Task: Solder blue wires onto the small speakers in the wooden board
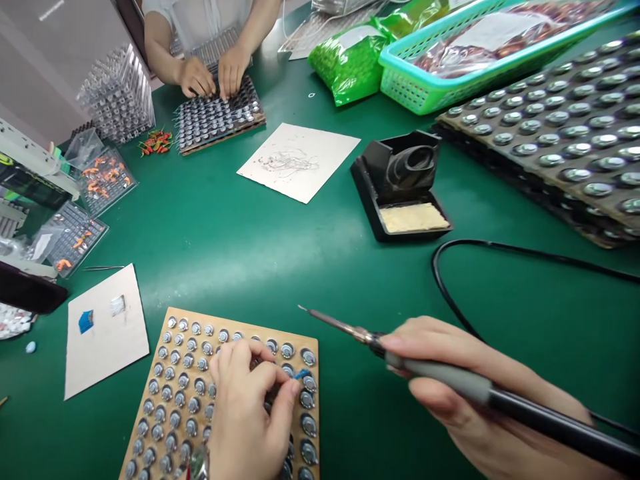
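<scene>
My left hand (250, 413) rests on a wooden board (170, 317) filled with several round metal parts. Its thumb and forefinger pinch a small blue component (301, 374) at the board's right side. My right hand (480, 400) is closed around the grey handle of a soldering iron (450, 380). The iron's thin tip (305, 310) points left, hanging above the green table just beyond the board's upper right corner. Its black cable (450, 293) loops away to the right.
A black iron stand with a yellow sponge (403, 187) sits mid-table. A white card (300, 160) lies behind it, another card (105, 333) left of my board. A large parts tray (560, 133) fills the right. Another person's hands (215, 73) work on a board opposite. A teal basket (450, 67) stands at the back.
</scene>
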Action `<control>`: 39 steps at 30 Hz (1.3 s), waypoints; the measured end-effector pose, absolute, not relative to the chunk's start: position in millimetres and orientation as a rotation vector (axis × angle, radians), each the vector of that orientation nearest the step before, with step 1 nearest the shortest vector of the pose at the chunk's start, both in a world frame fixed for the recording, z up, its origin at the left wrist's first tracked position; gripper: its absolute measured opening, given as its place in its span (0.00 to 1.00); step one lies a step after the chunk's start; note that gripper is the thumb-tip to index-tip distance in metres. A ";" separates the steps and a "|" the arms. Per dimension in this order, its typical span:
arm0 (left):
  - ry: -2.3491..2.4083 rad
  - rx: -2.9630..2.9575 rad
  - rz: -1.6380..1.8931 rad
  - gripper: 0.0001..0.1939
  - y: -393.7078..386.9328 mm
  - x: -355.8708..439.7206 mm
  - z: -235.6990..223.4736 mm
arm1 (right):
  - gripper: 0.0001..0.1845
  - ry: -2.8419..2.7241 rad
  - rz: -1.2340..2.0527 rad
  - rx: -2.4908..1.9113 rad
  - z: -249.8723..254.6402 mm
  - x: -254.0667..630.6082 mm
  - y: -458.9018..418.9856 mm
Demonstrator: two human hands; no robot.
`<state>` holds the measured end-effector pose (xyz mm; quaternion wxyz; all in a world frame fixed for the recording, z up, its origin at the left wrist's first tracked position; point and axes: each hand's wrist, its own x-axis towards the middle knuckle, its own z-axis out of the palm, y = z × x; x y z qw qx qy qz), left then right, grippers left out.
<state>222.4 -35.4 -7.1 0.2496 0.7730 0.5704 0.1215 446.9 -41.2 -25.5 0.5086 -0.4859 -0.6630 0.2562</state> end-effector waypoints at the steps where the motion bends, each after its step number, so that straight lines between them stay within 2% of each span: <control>1: 1.562 2.097 0.328 0.08 -35.7 222.8 -8.2 | 0.08 -1.544 0.606 -1.227 -23.9 449.1 -44.3; 5: 1.600 2.103 0.334 0.09 -38.1 224.7 -12.8 | 0.06 -1.386 0.608 -1.400 -27.4 450.9 -50.3; 13: 1.672 2.082 0.389 0.10 -41.8 230.6 -14.9 | 0.03 -1.350 0.624 -1.371 -34.8 450.2 -47.2; 21: 1.673 2.126 0.398 0.10 -41.7 231.3 -15.4 | 0.07 -1.525 0.605 -1.311 -36.0 451.0 -46.2; 30: 1.672 2.126 0.394 0.09 -41.6 232.8 -15.5 | 0.05 -1.527 0.571 -1.383 -39.3 447.7 -52.1; 39: 1.679 2.127 0.391 0.10 -42.7 233.8 -16.5 | 0.08 -1.574 0.573 -1.379 -36.3 448.0 -48.8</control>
